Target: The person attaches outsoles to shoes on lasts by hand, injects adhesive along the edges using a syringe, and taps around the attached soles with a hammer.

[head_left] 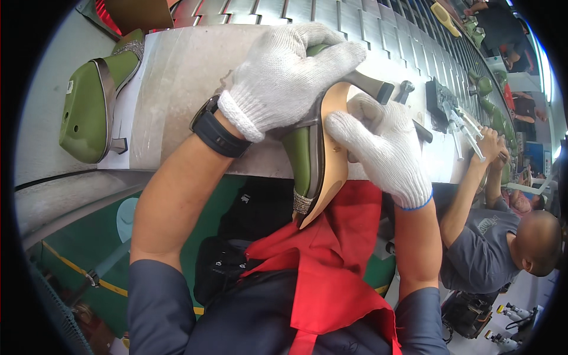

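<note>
A green heeled shoe [300, 155] with a sparkling band at its toe is held up in front of me, toe pointing down toward me. Its tan sole [336, 168] faces right, and the heel [378, 87] juts to the upper right. My left hand [287, 77], in a white knitted glove, wraps round the shoe's back part from the left. On the right, my gloved right hand [384, 142] is closed at the sole, thumb pressed on it; its other fingertips are partly hidden. Close behind that hand lies a metal tool [406, 90], partly covered.
Another green heeled shoe [89, 112] rests at the bench's left end. A metal slatted conveyor [378, 29] runs along the far side. To the right stand a black holder [438, 97] and several syringe-like tubes [461, 127], near a co-worker's hands [491, 145].
</note>
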